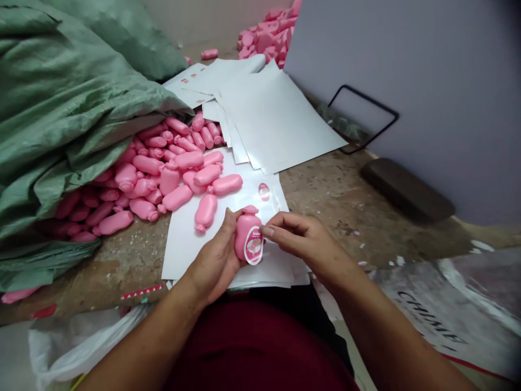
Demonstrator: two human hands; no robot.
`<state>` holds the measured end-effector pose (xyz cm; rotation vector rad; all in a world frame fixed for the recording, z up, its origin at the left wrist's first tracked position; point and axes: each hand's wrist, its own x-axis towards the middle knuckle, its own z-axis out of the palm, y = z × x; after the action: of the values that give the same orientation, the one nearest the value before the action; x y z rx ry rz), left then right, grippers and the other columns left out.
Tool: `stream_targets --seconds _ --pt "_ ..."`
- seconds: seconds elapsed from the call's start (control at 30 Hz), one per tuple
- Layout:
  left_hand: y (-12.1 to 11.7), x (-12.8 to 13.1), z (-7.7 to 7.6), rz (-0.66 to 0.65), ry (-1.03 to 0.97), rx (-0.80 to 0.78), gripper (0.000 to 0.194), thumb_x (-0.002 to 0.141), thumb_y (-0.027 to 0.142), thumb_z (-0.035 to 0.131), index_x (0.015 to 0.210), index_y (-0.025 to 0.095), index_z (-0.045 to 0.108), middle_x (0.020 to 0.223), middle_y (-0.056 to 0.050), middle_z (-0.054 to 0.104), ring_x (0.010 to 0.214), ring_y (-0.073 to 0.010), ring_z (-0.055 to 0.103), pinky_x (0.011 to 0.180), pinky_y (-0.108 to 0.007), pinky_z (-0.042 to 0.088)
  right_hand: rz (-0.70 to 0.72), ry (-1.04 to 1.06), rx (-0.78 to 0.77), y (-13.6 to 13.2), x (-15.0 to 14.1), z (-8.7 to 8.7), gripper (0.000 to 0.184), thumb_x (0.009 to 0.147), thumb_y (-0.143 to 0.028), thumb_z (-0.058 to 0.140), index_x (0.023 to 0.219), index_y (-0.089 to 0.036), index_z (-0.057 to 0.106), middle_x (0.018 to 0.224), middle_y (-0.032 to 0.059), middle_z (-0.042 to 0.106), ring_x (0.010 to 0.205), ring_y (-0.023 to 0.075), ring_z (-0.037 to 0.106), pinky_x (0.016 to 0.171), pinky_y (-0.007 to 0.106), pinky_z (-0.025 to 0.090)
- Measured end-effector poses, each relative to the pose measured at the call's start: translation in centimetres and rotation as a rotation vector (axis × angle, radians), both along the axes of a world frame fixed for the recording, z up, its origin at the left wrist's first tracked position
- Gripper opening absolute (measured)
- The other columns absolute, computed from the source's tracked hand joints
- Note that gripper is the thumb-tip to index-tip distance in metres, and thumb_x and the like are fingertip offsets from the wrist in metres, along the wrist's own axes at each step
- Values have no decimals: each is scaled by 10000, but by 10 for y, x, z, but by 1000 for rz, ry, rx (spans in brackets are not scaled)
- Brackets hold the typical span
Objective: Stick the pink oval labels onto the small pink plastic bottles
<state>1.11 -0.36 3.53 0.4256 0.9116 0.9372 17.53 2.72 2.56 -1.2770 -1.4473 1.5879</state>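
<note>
Across the scene runs a worn tabletop (317,193), and over its left side bulges a big green sack (73,119), with a heap of pink bottles (189,159) at its mouth. White sheets (280,119) fan out beyond, and another pink pile (271,38) sits at the back. Down front, a paper stack (183,239) lies under the action!

Here's the left hand (215,258), its grip wrapped round one pink bottle (242,231), held upright just above the paper. In comes the right hand (303,233), thumb and forefinger close together at the upper edge of the oval label (254,245); pinching it or just pressing, I cannot tell.

So the score: this bottle wears its label on the front, though perhaps not fully smoothed. The loose ones nearby show none, so plenty seem left. One small sticker (264,191) sits on the top sheet.

Hard to make out: the bottle's far side, behind the fingers; the label's fine print; the sack's depths, in shadow; and the back pile, cut off by the frame.
</note>
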Motion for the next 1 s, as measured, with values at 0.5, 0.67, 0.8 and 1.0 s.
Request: stream_targets --seconds 0.5,0.67,0.8,1.0 --pt "-6 0 -1 -3 17 3 525 892 660 528 1198 235 561 1104 -67 649 1037 -216 604 748 -277 504 -3 -36 -6 -2 -1 -3 366 764 -551 686 678 -201 622 575 -44 477 549 106 407 532 263 319" --pt "-7 -1 -5 12 11 12 425 961 574 467 1203 238 566 1115 -68 646 1048 -209 601 788 -294 506 -22 6 -16 -1 -2 -4 300 767 -473 698 666 -201 624 567 -51 480 552 103 416 555 263 345" --pt "-8 -1 -7 21 12 20 388 979 529 463 1206 236 579 1128 -71 640 1059 -204 595 820 -302 504 -34 18 -18 -1 -3 -4 288 764 -460 697 660 -202 621 556 -56 469 555 104 420 565 267 353" --pt "-8 -1 -9 24 38 26 388 955 538 513 1194 242 588 1148 -69 622 1041 -197 589 743 -262 495 -32 6 6 -2 -2 -6 282 771 -449 694 669 -194 628 572 -50 507 548 98 420 562 259 348"
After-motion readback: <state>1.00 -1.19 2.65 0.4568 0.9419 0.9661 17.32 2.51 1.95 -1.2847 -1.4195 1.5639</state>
